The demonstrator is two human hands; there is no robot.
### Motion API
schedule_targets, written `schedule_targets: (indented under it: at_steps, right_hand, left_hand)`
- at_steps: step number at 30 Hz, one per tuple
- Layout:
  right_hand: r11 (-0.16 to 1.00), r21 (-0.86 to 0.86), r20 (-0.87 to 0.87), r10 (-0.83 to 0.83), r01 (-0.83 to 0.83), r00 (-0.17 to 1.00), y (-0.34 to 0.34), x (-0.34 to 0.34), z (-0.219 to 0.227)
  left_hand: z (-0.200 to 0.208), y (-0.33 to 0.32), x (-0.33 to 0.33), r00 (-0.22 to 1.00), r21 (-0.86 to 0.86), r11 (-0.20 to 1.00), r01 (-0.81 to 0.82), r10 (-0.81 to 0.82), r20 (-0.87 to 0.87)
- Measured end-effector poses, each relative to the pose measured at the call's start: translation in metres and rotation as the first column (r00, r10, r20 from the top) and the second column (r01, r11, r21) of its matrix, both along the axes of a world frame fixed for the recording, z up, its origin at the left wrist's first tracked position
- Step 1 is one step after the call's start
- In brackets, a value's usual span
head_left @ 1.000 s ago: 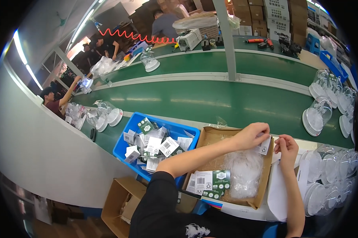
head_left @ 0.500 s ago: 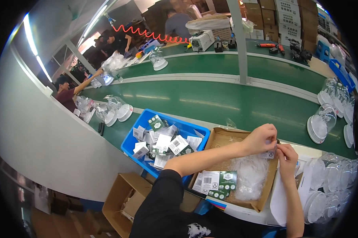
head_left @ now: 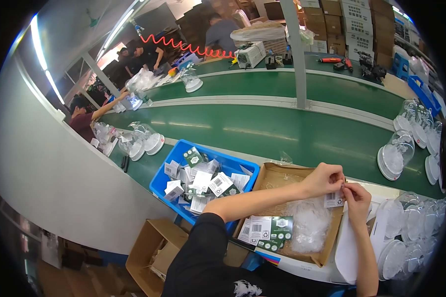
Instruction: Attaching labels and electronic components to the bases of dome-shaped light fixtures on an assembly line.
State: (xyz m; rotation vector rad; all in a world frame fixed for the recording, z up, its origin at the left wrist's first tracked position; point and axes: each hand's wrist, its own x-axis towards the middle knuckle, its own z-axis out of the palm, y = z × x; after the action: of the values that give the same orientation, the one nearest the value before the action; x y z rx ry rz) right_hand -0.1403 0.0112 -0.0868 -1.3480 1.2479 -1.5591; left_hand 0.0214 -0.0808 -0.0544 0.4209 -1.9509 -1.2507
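Both hands are raised over the far right corner of a shallow cardboard tray (head_left: pixel 277 174). My left hand (head_left: pixel 326 179) and my right hand (head_left: pixel 356 197) are closed in fingertip pinches that meet at the upper edge of a small white hang tag (head_left: pixel 334 199) with a barcode. Whatever fine strand may lie between the fingertips is too small to make out. Below the hands, a heap of clear thin plastic strands (head_left: pixel 309 227) fills the tray's right part. Green and white folded tags (head_left: pixel 270 228) lie in its near left part.
A blue bin (head_left: pixel 156 185) full of folded tags stands left of the tray. Clear domes on white bases (head_left: pixel 393 158) stand to the right, with more (head_left: pixel 154 143) farther left. A green conveyor belt (head_left: pixel 243 123) runs behind. An open carton (head_left: pixel 144 257) sits lower left. Co-workers are beyond.
The hang tag shows more fully below my fingers and hangs straighter. My left hand is slightly lower in the picture. Both pinches stay together.
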Motion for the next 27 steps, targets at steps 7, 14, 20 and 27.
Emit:
schedule_targets:
  at_steps: [7, 14, 20, 27]
  right_hand:
    - [0.998, 0.059, 0.010, 0.012, -0.012, 1.000, 0.006, 0.000, 0.002]
    - [0.999, 0.008, -0.081, -0.048, 0.049, 0.996, 0.009, -0.001, 0.003]
    - [1.000, -0.011, 0.053, 0.006, -0.006, 0.999, -0.010, -0.008, 0.003]
    - [0.998, 0.040, 0.180, 0.032, -0.040, 0.983, -0.007, -0.016, 0.002]
  left_hand:
    - [0.008, 0.007, 0.004, 1.000, 0.121, 0.993, 0.008, -0.008, -0.001]
    - [0.003, 0.005, 0.001, 0.989, -0.058, 0.998, 0.006, 0.002, 0.145]
    - [0.006, -0.003, 0.001, 0.979, -0.051, 0.999, -0.004, 0.015, 0.204]
    - [-0.006, -0.002, -0.009, 0.995, 0.158, 0.987, -0.008, -0.008, 0.099]
